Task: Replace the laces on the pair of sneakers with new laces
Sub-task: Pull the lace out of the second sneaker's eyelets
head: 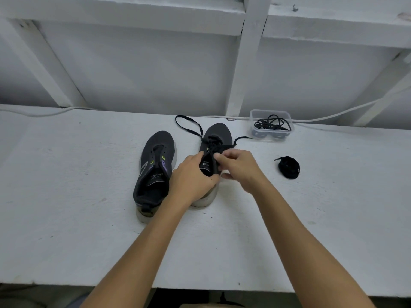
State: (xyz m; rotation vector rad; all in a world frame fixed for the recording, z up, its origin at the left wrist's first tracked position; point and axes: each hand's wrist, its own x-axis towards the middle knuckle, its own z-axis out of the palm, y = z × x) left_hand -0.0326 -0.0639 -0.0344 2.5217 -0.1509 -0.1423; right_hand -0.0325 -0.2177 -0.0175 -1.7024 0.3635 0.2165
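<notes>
Sneakers: two dark ones are set side by side on the white table [66, 174], toes pointing far.
Left sneaker [155, 165]: no lace is threaded in it, eyelets bare, nothing touching it apart from the left forearm passing just over its right edge.
Right sneaker [216, 134]: partly laced with a black lace [189, 126]; one end is looped out far-left on the table, the other is trailed to the right of the toe.
Left hand [192, 176]: curled round the sneaker's collar and tongue area, so it's clamped on the right sneaker.
Right hand [239, 166]: fingertips pinched together on the lace near the top eyelets.
Coiled lace [288, 167]: a black bundle is left on the table, right of the hands, apart from everything.
Clear plastic box [270, 112]: parked far-right, with more black lace [272, 123] tangled inside.
</notes>
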